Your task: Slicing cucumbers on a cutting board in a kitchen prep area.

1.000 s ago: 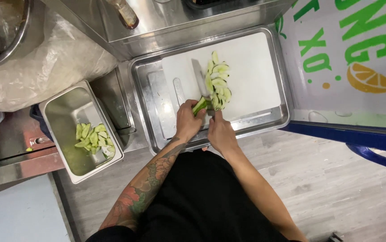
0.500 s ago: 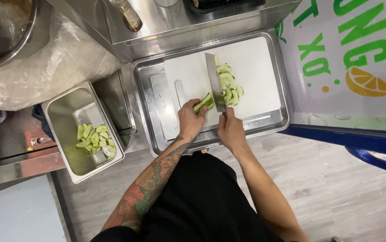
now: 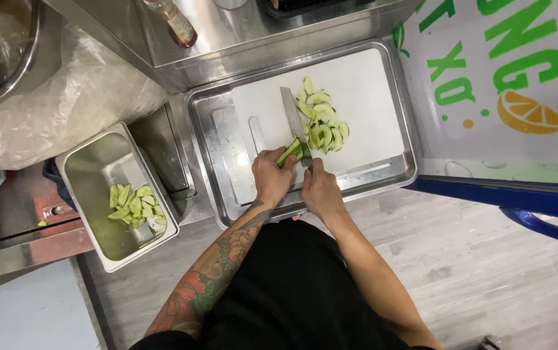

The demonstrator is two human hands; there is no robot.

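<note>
I noted the cucumber (image 3: pixel 289 151), a short green stub, lying on the board (image 3: pixel 370 84) at its near edge, with pale cut slices (image 3: pixel 321 120) just beyond it. My left hand (image 3: pixel 270 178) curled its fingers onto the stub, pinning it. My right hand (image 3: pixel 318 188) was wrapped tight round the knife (image 3: pixel 293 120), blade flat against the stub's cut end. The board sat in a steel tray (image 3: pixel 211 162). Left of the board, a steel pan (image 3: pixel 91 168) held more slices.

White sign (image 3: pixel 486 84) at right, green lettering, orange citrus slice picture
</note>
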